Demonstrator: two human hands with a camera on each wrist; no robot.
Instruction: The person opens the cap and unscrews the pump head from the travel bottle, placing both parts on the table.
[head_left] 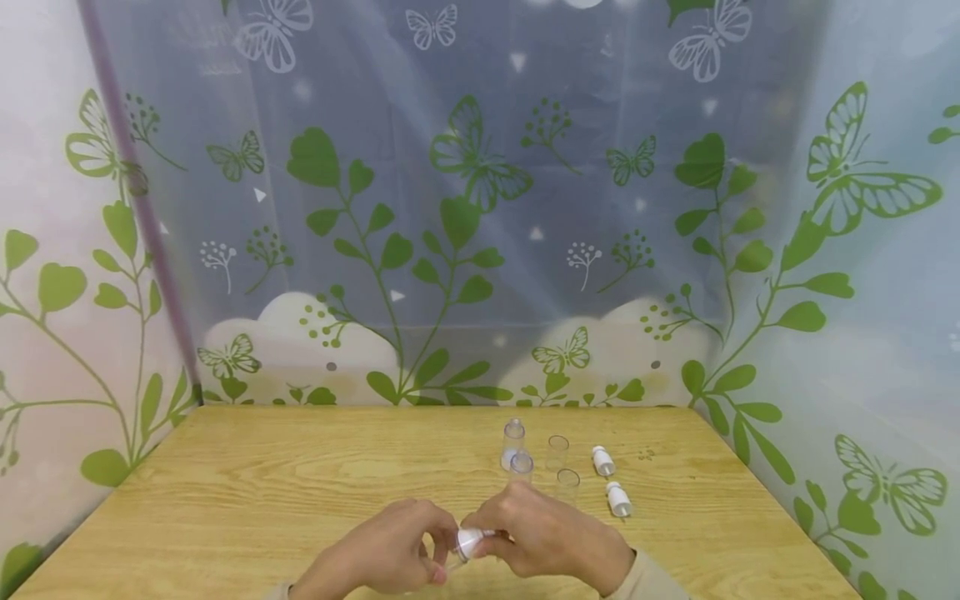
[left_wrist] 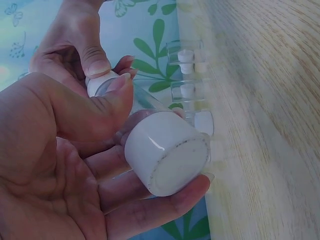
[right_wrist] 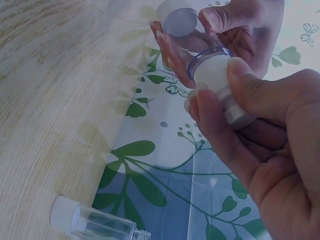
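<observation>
My left hand (head_left: 401,546) holds a clear bottle (right_wrist: 192,41) with a thick white base (left_wrist: 167,152), tilted just above the table. In the left wrist view, my thumb lies along its side and my fingers curl beneath the base. My right hand (head_left: 536,533) pinches a white pump top (right_wrist: 215,77) between thumb and fingers. That top sits against the bottle's blue-tinted rim; whether it is fully seated I cannot tell. Both hands meet over the near middle of the table.
Beyond my right hand stand two clear bottles (head_left: 513,450) and two clear caps (head_left: 557,454). To their right, two white pump tops (head_left: 603,461) lie on the wooden table (head_left: 315,467). Patterned curtains (head_left: 480,275) hang along the back and sides.
</observation>
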